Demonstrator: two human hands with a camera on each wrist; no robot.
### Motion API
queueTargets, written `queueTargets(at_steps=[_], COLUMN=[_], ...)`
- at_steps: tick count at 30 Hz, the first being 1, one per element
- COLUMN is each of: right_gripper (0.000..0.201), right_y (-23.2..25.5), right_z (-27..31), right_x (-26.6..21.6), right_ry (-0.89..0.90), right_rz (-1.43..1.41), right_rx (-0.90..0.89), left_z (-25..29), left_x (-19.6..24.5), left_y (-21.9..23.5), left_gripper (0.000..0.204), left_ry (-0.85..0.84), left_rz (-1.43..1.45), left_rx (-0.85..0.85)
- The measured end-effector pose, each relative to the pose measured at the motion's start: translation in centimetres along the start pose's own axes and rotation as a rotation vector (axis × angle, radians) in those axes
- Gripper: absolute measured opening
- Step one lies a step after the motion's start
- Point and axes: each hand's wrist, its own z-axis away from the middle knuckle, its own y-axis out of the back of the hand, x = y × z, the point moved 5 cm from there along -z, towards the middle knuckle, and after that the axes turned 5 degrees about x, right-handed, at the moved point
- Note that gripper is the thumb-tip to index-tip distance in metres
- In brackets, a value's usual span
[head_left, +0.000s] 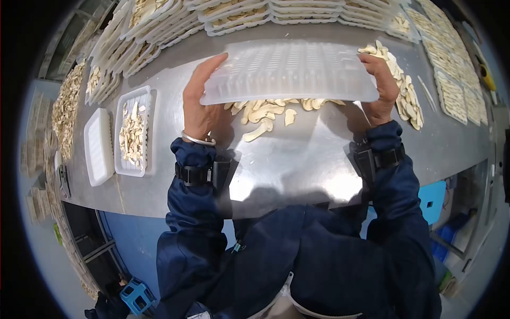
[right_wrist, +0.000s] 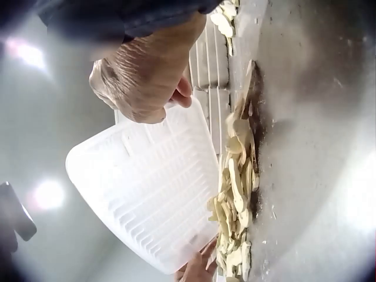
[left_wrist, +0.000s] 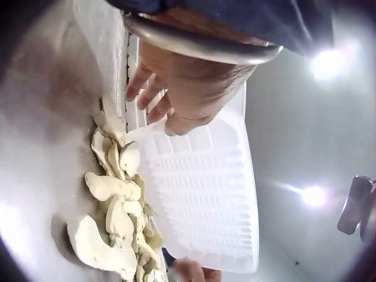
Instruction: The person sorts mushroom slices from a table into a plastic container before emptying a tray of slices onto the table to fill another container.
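Observation:
A translucent white plastic tray [head_left: 289, 72] with a ribbed bottom is held up and tilted over the metal table. My left hand [head_left: 201, 98] grips its left end, and my right hand [head_left: 381, 87] grips the opposite end. Below the tray's near edge lie pale sliced mushrooms [head_left: 263, 112], partly hidden by it in the head view. Both wrist views show the tray's ribbed underside, with the mushroom slices [left_wrist: 117, 217] heaped on the table alongside it. In the right wrist view, the heap [right_wrist: 235, 200] runs along the tray's lower edge.
More mushroom slices [head_left: 408, 101] lie to the right, near filled trays [head_left: 451, 95]. On the left stand a tray with some slices [head_left: 133, 167] and a stack of white trays [head_left: 98, 149]. Stacked filled trays [head_left: 234, 24] line the back of the metal table [head_left: 287, 170].

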Motion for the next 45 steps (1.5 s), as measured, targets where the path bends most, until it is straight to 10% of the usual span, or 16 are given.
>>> queueTargets(at_steps=[8,16,23,30,36,45], right_gripper=[0.024,0.015,0.017,0.02,0.02,0.023], right_y=[1.6,1.9,1.2,1.0,0.6,-0.6], right_z=[-2.3,1.7,2.4,3.0,3.3,2.6], right_x=[-1.9,6.8,7.8,8.4,8.9,4.4], right_ry=[-0.05,-0.551,-0.572,-0.618,-0.575,-0.495], right_rz=[-0.064,-0.247,-0.216,-0.198,-0.098,-0.194], right_rx=[0.041,0.048,-0.093,-0.153,-0.199,-0.571], left_z=[-0.6,7.6,10.7,9.6,3.6,4.6], left_x=[4.2,7.4,6.2,6.6,5.7,5.5], left_y=[5.3,7.0,2.9,3.1,3.0,-1.8], left_gripper=[0.029,0.033,0.045,0.044,0.02,0.013], left_ry=[-0.15,0.834,1.023,0.876,0.211,0.325], left_rz=[-0.067,0.099,0.146,-0.216,-0.316,-0.237], left_rx=[0.142,-0.447,-0.677,-0.679,-0.329,-0.568])
